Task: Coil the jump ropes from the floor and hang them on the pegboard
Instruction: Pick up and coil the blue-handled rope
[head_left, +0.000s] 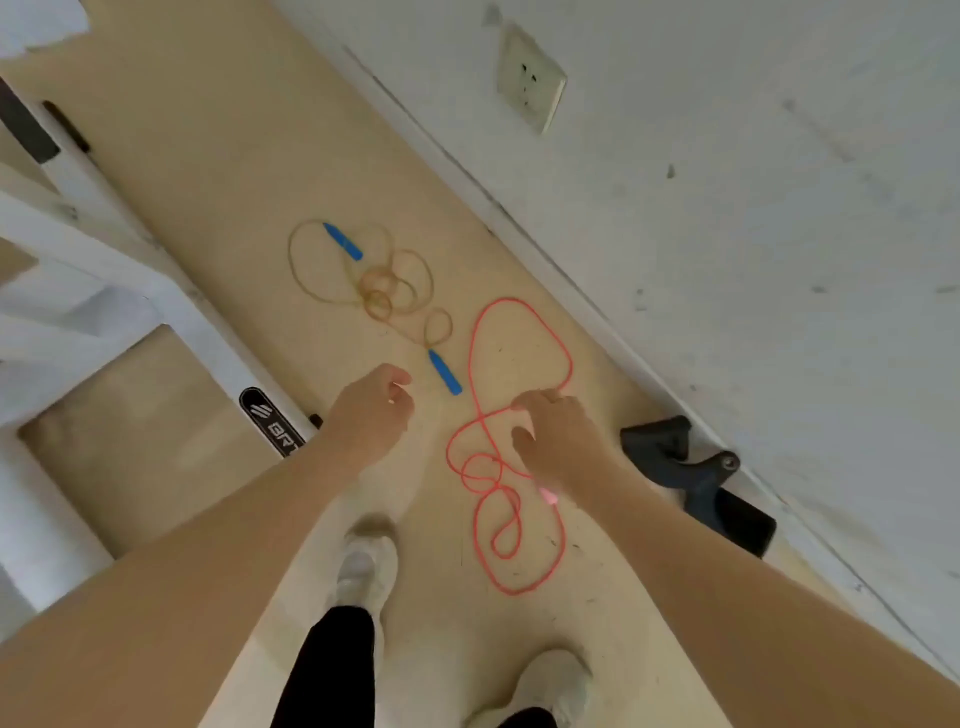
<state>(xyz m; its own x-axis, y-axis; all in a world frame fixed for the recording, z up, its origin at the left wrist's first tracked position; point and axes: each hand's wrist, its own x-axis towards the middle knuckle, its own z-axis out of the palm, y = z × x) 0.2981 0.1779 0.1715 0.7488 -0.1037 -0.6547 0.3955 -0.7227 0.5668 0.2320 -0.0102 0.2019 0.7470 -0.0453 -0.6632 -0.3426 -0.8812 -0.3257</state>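
Red rope (511, 441) tangled on floor (218, 171), under right hand (558, 441); tan rope (363, 270) at 11 o'clock. Both grips open, empty; left hand (371, 410) hovering. Risk: lifting mid-loop cinches crossings into knots; foot (363, 566) near the cord could snag it.

A wall socket (531, 78) sat on the scuffed white wall (779, 182); a dark clamp-like object (691, 467) lay by the baseboard, near a white frame (130, 280).

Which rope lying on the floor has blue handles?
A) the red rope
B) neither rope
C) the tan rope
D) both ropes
C: both blue plastic handles sit at the ends of the thin tan jump rope; the looped red jump rope shows only a pinkish end by the right hand.
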